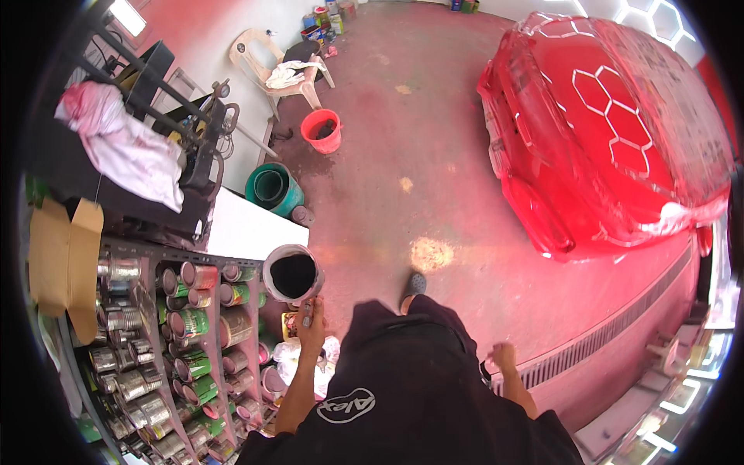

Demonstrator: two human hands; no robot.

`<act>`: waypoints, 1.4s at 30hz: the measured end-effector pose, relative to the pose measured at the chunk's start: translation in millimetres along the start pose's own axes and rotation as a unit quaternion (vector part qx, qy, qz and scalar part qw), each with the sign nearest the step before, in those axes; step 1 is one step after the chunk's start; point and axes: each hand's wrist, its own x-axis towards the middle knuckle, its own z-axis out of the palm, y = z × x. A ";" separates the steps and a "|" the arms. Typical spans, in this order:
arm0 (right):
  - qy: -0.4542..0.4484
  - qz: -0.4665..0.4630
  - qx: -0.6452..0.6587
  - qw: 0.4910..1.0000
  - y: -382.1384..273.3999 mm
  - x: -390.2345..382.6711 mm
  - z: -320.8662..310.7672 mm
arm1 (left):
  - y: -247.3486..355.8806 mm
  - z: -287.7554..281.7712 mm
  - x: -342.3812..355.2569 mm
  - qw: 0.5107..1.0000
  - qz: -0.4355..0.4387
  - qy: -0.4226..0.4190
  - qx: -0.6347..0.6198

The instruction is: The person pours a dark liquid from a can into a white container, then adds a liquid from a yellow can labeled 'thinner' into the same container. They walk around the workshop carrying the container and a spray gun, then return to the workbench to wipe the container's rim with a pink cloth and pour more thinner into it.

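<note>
Left hand point(311, 325) clasps cup point(273, 290), mouth up, presumably against spilling; right hand point(503, 357), right of cup, half-curled, can't tell if empty.

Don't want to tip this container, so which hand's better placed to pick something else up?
Probably the right: your right hand is out at your side and appears to hold nothing, while your left hand grips the container with its dark contents.
</note>
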 end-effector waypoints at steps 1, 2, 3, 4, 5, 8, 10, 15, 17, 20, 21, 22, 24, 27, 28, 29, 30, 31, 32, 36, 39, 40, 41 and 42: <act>0.013 -0.012 0.054 0.998 -62.8 26.5 -18.1 | 15.2 12.9 19.5 1.000 -0.003 0.011 -0.004; 0.028 -0.028 0.108 0.993 -133.5 50.4 -33.8 | 30.0 29.1 42.4 1.000 -0.002 0.021 -0.012; 0.048 -0.077 0.074 0.993 -183.5 81.7 -51.1 | 50.1 46.5 62.5 1.000 -0.003 0.030 0.006; 0.063 -0.127 0.039 0.989 -231.0 114.3 -65.0 | 61.2 63.1 86.0 0.999 -0.002 0.043 -0.005; 0.073 -0.138 0.016 0.988 -282.0 142.7 -75.7 | 70.6 79.1 112.3 0.999 -0.004 0.053 -0.009; 0.094 -0.155 -0.054 0.982 -440.6 211.7 -93.1 | 71.7 113.3 202.9 0.997 -0.008 0.078 -0.015; 0.154 -0.202 -0.139 0.957 -499.4 260.0 -97.3 | 93.9 147.3 272.2 0.995 0.004 0.096 -0.029; 0.229 -0.213 -0.305 0.899 -582.7 371.6 -75.5 | 132.5 200.1 449.7 0.995 0.031 0.091 -0.014; 0.212 -0.194 -0.343 0.894 -612.2 403.0 -70.4 | 159.2 223.4 510.3 0.995 0.023 0.095 -0.034; 0.145 -0.228 -0.333 0.903 -685.2 423.9 -59.7 | 217.0 235.4 577.3 0.987 0.019 0.150 -0.054; 0.113 -0.222 -0.326 0.912 -715.5 425.6 -58.8 | 211.7 233.8 596.3 0.988 0.025 0.146 -0.047; 0.077 -0.218 -0.324 0.917 -747.5 430.9 -57.4 | 210.1 232.2 609.8 0.988 0.030 0.147 -0.041; 0.048 -0.209 -0.387 0.897 -771.6 481.0 -51.2 | 227.8 242.9 633.7 0.980 0.097 0.172 -0.004; -0.048 -0.299 -0.383 0.873 -841.5 573.1 -40.9 | 263.4 264.8 649.1 0.937 0.229 0.254 0.073; -0.080 -0.281 -0.356 0.887 -868.5 614.1 -36.3 | 268.7 268.0 649.0 0.951 0.174 0.249 0.056; -0.105 -0.251 -0.336 0.901 -890.6 650.9 -41.4 | 273.2 273.5 645.8 0.950 0.166 0.263 0.032; -0.123 -0.210 -0.322 0.915 -910.0 681.9 -52.3 | 272.4 279.2 633.6 0.950 0.157 0.269 0.003; -0.135 -0.163 -0.306 0.928 -931.3 706.4 -59.2 | 269.5 285.7 613.3 0.936 0.146 0.318 0.036; -0.142 -0.117 -0.285 0.941 -959.5 726.4 -54.8 | 268.2 295.1 595.3 0.919 0.139 0.362 0.069; -0.152 -0.187 -0.286 0.928 -1083.2 713.3 6.7 | 267.9 320.5 513.6 0.883 0.061 0.457 0.092; -0.219 -0.265 -0.377 0.860 -1141.7 717.1 54.5 | 258.8 347.0 434.2 0.841 -0.003 0.536 0.078; -0.240 -0.287 -0.410 0.832 -1160.7 732.2 72.0 | 252.6 358.5 409.4 0.824 -0.030 0.563 0.058; -0.260 -0.309 -0.436 0.804 -1173.2 735.7 91.8 | 245.5 366.2 381.9 0.807 -0.051 0.586 0.040; -0.281 -0.327 -0.462 0.775 -1175.3 724.9 113.3 | 236.6 374.0 353.0 0.790 -0.074 0.609 0.024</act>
